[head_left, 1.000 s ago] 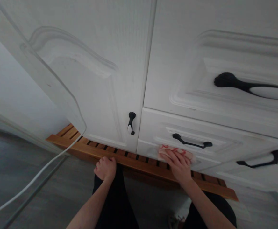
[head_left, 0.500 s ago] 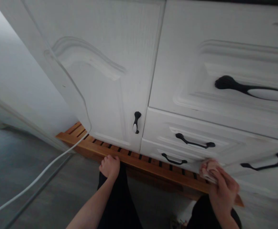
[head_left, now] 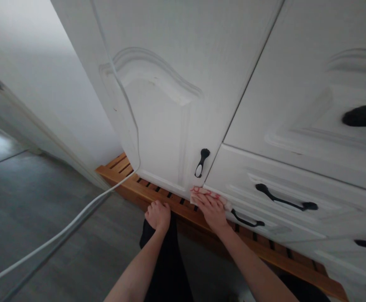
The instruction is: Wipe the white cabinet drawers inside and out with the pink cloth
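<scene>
Two bare hands are at work low down by a white cabinet, and from where I stand only the right is busy. The right hand (head_left: 213, 213) lies over a pale cloth with red marks (head_left: 206, 192), fingers nearly straight and slightly spread, pinning it to the cabinet front. The left hand (head_left: 158, 214), between eight and nine o'clock from the cloth, rests on the dark-clad knee (head_left: 147, 233) beside the rail (head_left: 185, 210) of a slatted wooden ledge. Its fingers curl; its palm is hidden, so I can't tell how tightly it closes or whether it holds anything.

The cloth sits where the door (head_left: 160, 121) meets the lowest drawer (head_left: 291, 232), just above the slats; I can't make out whether it touches them.

I'd judge the step in hand to be wiping along the bottom edge. A next pass toward four o'clock would call for flat pressure and a way round the lowest drawer's handle (head_left: 247, 223).

The cloth is longer than it is deep, its long axis running roughly from ten to four o'clock, along the drawer's edge. The door handle (head_left: 203, 157) stands at about half past eleven from it.
</scene>
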Action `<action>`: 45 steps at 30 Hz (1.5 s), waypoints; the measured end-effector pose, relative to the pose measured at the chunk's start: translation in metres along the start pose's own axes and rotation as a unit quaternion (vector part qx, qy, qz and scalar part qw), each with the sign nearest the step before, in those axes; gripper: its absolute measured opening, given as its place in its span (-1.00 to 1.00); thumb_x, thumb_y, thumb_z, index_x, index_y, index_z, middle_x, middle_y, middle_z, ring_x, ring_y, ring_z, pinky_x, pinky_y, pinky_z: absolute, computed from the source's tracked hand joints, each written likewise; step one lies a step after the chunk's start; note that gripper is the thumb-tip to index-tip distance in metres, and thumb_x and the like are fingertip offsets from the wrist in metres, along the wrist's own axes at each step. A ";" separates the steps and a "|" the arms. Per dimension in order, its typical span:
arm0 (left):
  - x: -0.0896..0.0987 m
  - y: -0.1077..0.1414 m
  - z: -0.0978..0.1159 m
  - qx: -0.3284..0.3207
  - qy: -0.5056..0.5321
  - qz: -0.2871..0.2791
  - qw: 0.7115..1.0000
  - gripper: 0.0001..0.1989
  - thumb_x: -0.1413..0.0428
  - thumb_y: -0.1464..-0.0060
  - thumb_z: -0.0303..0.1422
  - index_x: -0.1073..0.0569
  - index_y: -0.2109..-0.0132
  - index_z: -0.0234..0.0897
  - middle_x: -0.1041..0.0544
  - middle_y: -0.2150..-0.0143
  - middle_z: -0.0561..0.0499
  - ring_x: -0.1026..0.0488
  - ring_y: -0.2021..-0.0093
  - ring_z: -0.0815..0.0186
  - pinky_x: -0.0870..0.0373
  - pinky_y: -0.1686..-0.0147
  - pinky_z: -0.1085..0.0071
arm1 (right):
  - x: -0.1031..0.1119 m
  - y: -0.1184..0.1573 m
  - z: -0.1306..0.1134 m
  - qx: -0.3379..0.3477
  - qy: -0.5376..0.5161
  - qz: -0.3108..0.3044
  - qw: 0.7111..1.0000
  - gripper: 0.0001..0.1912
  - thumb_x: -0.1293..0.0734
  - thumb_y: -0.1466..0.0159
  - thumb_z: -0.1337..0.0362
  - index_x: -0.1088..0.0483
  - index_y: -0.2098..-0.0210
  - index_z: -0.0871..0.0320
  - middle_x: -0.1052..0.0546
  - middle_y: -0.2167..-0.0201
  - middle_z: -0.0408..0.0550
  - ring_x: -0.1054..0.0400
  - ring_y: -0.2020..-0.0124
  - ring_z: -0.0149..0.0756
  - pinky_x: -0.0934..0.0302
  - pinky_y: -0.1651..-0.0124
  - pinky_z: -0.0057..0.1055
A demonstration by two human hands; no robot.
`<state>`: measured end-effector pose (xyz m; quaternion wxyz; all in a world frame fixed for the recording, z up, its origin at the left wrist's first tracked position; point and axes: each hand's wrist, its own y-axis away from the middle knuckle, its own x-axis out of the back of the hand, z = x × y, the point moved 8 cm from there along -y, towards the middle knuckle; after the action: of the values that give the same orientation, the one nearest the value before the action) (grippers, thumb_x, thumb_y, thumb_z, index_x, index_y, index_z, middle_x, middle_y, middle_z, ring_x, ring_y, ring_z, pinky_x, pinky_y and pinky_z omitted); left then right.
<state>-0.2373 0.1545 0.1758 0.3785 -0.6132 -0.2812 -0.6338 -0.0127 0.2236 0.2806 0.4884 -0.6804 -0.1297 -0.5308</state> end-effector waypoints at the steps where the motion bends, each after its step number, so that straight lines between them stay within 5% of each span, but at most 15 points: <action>1: 0.000 0.000 0.000 0.001 0.000 0.000 1.000 -0.67 0.10 -0.21 -0.27 -0.50 0.14 -0.35 -0.56 0.15 -0.19 -0.46 0.04 0.05 -0.23 0.10 0.17 | -0.009 0.004 -0.006 0.019 -0.009 -0.021 1.000 -0.57 -0.26 -0.37 0.41 -0.42 -0.15 -0.11 -0.56 -0.12 -0.22 -0.36 -0.04 -0.26 -0.10 -0.04 -0.25; 5: 0.000 0.000 0.000 0.003 -0.003 0.006 1.000 -0.65 0.10 -0.21 -0.27 -0.50 0.14 -0.37 -0.56 0.16 -0.19 -0.46 0.06 0.03 -0.24 0.11 0.16 | -0.010 0.007 -0.013 0.037 -0.010 -0.054 0.998 -0.72 -0.28 -0.37 0.39 -0.50 0.03 -0.06 -0.62 0.00 -0.26 -0.38 -0.01 -0.29 -0.13 -0.11 -0.29; 12: 0.000 0.002 0.001 -0.001 -0.003 0.014 1.000 -0.64 0.11 -0.21 -0.25 -0.51 0.16 -0.37 -0.56 0.15 -0.20 -0.46 0.08 0.01 -0.24 0.13 0.16 | 0.029 0.007 0.012 0.020 0.023 -0.037 0.999 -0.76 -0.27 -0.40 0.35 -0.49 0.03 -0.04 -0.58 -0.08 -0.28 -0.35 -0.04 -0.28 -0.09 -0.09 -0.29; 19: -0.002 0.001 0.000 -0.005 -0.011 0.021 1.000 -0.63 0.10 -0.20 -0.22 -0.51 0.16 -0.36 -0.56 0.16 -0.18 -0.46 0.09 0.04 -0.25 0.15 0.18 | 0.082 0.105 0.087 -0.057 0.119 -0.025 0.991 -0.53 -0.26 -0.34 0.46 -0.42 -0.14 -0.13 -0.60 -0.05 -0.28 -0.32 0.02 -0.23 -0.03 0.02 -0.20; 24: -0.005 0.000 0.001 -0.002 -0.018 0.017 1.000 -0.65 0.08 -0.18 -0.22 -0.51 0.17 -0.35 -0.56 0.17 -0.16 -0.47 0.10 0.05 -0.24 0.17 0.18 | 0.105 0.189 0.145 -0.115 0.206 -0.023 0.972 -0.57 -0.26 -0.29 0.46 -0.48 -0.05 -0.08 -0.61 0.06 -0.06 -0.30 0.06 -0.10 -0.07 -0.08 -0.09; 29: -0.005 0.001 0.001 0.002 -0.023 0.017 1.000 -0.63 0.09 -0.19 -0.21 -0.51 0.15 -0.36 -0.56 0.15 -0.18 -0.46 0.09 0.03 -0.24 0.17 0.17 | 0.085 0.233 0.159 -0.206 0.247 0.005 0.947 -0.69 -0.24 -0.30 0.42 -0.50 0.02 0.13 -0.49 0.03 0.19 -0.29 0.00 0.06 -0.17 -0.15 0.08; 32: -0.004 0.002 0.001 0.002 -0.024 0.021 1.000 -0.63 0.10 -0.19 -0.22 -0.50 0.15 -0.37 -0.56 0.14 -0.18 -0.46 0.09 0.03 -0.25 0.18 0.17 | 0.057 0.250 0.149 -0.291 0.238 0.018 0.926 -0.66 -0.18 -0.30 0.46 -0.46 0.00 0.26 -0.43 -0.02 0.29 -0.30 -0.04 0.09 -0.27 -0.05 -0.01; 36: -0.002 0.003 0.002 -0.006 -0.021 0.026 0.999 -0.63 0.10 -0.19 -0.23 -0.51 0.16 -0.36 -0.56 0.16 -0.18 -0.47 0.09 0.03 -0.25 0.18 0.17 | 0.020 0.273 0.123 -0.369 0.172 -0.006 0.913 -0.54 -0.10 -0.27 0.51 -0.43 -0.07 0.28 -0.45 0.00 0.34 -0.36 0.15 0.01 -0.31 0.14 -0.09; 40: -0.001 0.003 0.002 -0.004 -0.017 0.028 0.999 -0.63 0.10 -0.20 -0.24 -0.51 0.15 -0.37 -0.57 0.16 -0.19 -0.47 0.09 0.02 -0.25 0.17 0.17 | 0.021 0.241 0.081 -0.346 -0.030 0.022 0.937 -0.44 -0.12 -0.27 0.48 -0.38 -0.20 0.07 -0.49 0.09 0.12 -0.37 0.14 -0.05 -0.32 0.13 -0.15; 42: -0.001 0.002 0.002 -0.002 -0.015 0.026 1.000 -0.64 0.10 -0.20 -0.25 -0.51 0.15 -0.38 -0.56 0.16 -0.19 -0.47 0.08 0.02 -0.25 0.16 0.18 | 0.039 0.192 0.056 -0.291 -0.109 0.044 0.949 -0.42 -0.16 -0.29 0.43 -0.31 -0.27 0.01 -0.47 0.02 0.07 -0.36 0.07 -0.06 -0.32 0.07 -0.15; 45: -0.001 0.002 0.001 -0.004 -0.013 0.021 1.000 -0.65 0.09 -0.20 -0.24 -0.51 0.15 -0.37 -0.57 0.17 -0.18 -0.47 0.08 0.03 -0.25 0.15 0.18 | 0.080 0.105 0.033 -0.228 -0.075 0.149 0.959 -0.46 -0.11 -0.33 0.46 -0.35 -0.22 -0.04 -0.41 -0.11 0.06 -0.31 -0.04 -0.07 -0.25 -0.01 -0.09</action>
<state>-0.2347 0.1545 0.1747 0.3856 -0.6285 -0.2708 -0.6189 0.1126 0.1714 0.2949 0.3830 -0.8230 0.0616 -0.4150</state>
